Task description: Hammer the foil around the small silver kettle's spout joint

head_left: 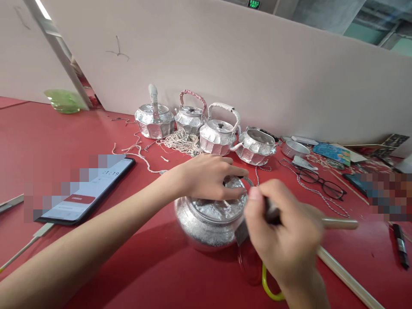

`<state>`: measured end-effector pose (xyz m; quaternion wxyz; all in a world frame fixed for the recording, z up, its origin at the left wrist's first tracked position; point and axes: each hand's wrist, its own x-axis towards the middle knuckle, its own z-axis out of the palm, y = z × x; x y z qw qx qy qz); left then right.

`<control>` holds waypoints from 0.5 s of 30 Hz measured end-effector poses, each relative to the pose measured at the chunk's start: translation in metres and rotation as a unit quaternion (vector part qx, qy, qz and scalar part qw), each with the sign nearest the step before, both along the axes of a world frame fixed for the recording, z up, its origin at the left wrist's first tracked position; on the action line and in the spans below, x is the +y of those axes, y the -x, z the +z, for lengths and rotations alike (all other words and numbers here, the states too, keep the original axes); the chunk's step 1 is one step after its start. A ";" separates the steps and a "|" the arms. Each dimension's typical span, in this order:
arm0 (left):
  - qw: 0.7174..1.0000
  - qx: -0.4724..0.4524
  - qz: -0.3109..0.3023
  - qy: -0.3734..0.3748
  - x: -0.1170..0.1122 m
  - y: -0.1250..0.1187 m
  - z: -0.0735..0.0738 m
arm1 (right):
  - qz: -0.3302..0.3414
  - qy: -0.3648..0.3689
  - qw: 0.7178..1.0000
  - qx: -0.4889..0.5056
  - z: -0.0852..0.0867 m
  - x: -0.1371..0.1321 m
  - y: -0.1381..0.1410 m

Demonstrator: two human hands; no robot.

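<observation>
In front of me on the red table stands a silver kettle [209,229] with a hammered, dimpled surface and its lid [220,208] on. My left hand [209,176] lies across the top of it, fingers bent over the far right side of the rim and gripping there. A grey band [248,181] shows beside those fingertips. My right hand [286,231] is closed in a fist round a tool with a dark metal part [272,211], close to the kettle's right side. Motion blur hides the tool's exact kind. Below the fist is a yellow loop [269,285].
Several silver kettles [218,137] line the white partition [225,56], near a heap of cord [182,142]. A charging phone [86,193] lies left. On the right are glasses [322,182], a wooden rod [349,279], a black marker [400,246] and a metal cup [295,149].
</observation>
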<state>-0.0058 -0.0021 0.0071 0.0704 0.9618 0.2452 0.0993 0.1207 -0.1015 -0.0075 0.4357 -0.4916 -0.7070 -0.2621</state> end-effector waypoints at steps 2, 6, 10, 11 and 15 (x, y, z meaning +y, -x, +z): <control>1.000 -0.009 0.001 -0.002 -0.001 0.000 0.000 | -0.001 0.007 1.000 0.005 0.000 0.000 -0.001; 1.000 -0.005 -0.002 -0.003 -0.002 0.001 0.001 | -0.020 -0.014 0.999 0.029 0.000 0.001 -0.001; 1.000 -0.008 -0.004 -0.004 -0.001 0.001 0.001 | -0.001 0.015 1.000 0.009 0.000 0.003 -0.001; 1.000 -0.006 -0.006 -0.006 0.000 0.000 0.001 | -0.006 0.003 1.000 0.013 0.000 0.003 -0.001; 1.000 0.007 -0.010 -0.002 0.002 0.000 0.000 | 0.002 0.030 1.000 0.009 0.000 0.002 -0.001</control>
